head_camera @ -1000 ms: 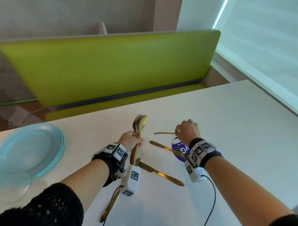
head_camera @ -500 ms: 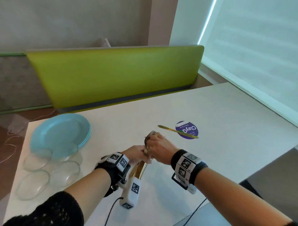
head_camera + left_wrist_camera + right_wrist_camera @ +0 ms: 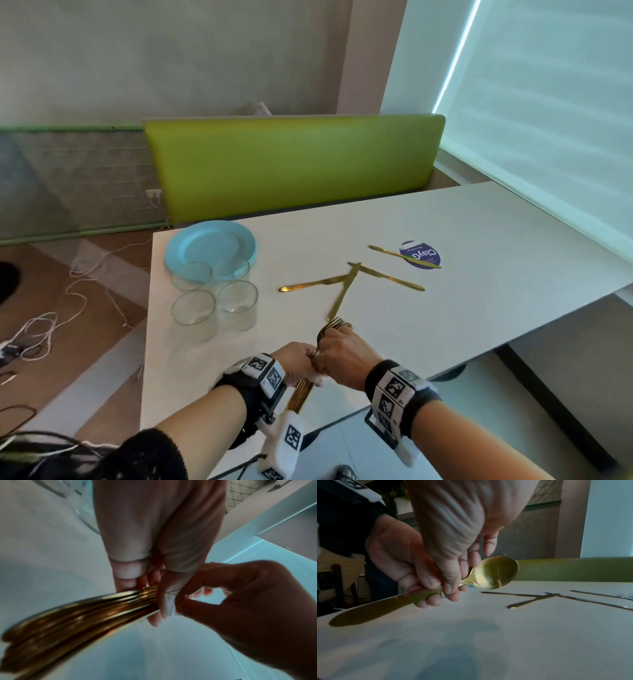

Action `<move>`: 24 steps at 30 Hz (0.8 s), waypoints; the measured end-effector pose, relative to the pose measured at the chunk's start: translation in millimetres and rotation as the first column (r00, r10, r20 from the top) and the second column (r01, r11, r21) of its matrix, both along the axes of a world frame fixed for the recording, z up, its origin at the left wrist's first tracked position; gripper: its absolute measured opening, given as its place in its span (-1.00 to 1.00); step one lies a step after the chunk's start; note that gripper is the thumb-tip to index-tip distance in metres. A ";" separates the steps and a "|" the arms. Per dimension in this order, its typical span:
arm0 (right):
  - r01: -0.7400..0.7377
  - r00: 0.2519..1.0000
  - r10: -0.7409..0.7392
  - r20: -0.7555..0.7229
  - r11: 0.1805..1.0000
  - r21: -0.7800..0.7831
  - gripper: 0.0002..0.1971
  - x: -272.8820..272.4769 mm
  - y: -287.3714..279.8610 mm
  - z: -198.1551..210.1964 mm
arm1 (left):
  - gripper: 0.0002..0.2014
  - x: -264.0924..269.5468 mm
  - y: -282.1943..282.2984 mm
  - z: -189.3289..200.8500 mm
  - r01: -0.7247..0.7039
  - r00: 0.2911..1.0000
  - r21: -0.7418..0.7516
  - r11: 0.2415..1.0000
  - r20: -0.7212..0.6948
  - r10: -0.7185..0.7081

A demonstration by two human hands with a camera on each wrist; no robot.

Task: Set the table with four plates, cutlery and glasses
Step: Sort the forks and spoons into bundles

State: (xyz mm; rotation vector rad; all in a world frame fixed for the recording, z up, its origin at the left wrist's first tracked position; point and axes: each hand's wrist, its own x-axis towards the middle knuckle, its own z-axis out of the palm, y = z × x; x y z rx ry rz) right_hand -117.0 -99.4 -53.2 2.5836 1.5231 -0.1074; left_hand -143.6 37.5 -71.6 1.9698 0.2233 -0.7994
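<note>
My left hand grips a bundle of gold forks and spoons by the handles, low over the near edge of the white table. The fork tines stick up past my right hand, which pinches the neck of the front spoon. The left wrist view shows the handles fanning out of my left fist. Several gold knives lie loose mid-table, two of them crossed. A stack of light blue plates and several clear glasses stand at the table's left end.
One knife lies across a round purple sticker at the far right. A green bench back runs along the table's far side. White cables trail over the floor to the left. The table's near edge is right under my wrists.
One second ago my right hand was at a knife by the sticker. It has since come to the bundle, and both hands have drawn back to the near edge.
</note>
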 end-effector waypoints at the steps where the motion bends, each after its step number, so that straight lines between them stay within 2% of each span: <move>1: 0.013 1.000 -0.012 -0.009 1.000 0.008 -0.79 -6.3 4.0 -2.6 | -0.78 -5.2 3.8 -1.1 0.015 1.000 0.033 0.999 0.004 -0.015; 4: 0.013 1.000 -0.013 -0.009 0.999 0.041 -0.77 -19.2 15.7 -7.1 | -0.87 -16.3 15.1 -4.5 0.046 0.998 0.161 0.986 0.042 -0.054; 8: 0.076 0.994 -0.071 -0.077 0.995 0.066 -0.71 -21.6 26.0 -4.1 | -0.81 -25.6 41.9 -13.9 0.096 0.989 0.413 0.905 0.059 -0.132; 10: 0.089 0.994 -0.083 -0.072 0.992 0.089 -0.80 -19.7 25.6 1.0 | -0.74 -30.5 58.3 -15.6 0.089 0.990 0.512 0.854 0.049 -0.132; 11: 0.120 0.988 -0.112 -0.102 0.990 0.078 -0.84 -18.2 23.9 2.3 | -0.69 -32.7 66.0 -16.6 0.090 0.990 0.551 0.830 0.042 -0.135; 14: 0.196 0.969 -0.199 -0.144 0.980 -0.031 -0.72 -13.6 13.9 1.2 | -0.64 -37.5 86.5 -16.9 0.097 0.986 0.650 0.754 0.042 -0.162; 18: 0.288 0.943 -0.297 -0.153 0.955 -0.076 -0.71 -4.8 0.3 -2.3 | -0.65 -39.0 105.9 -21.8 0.044 0.987 0.707 0.706 0.079 -0.141; 24: 0.396 0.903 -0.402 -0.153 0.916 -0.070 -0.73 9.6 -14.8 -4.1 | -0.61 -38.7 122.9 -29.7 0.013 0.990 0.700 0.714 0.089 -0.106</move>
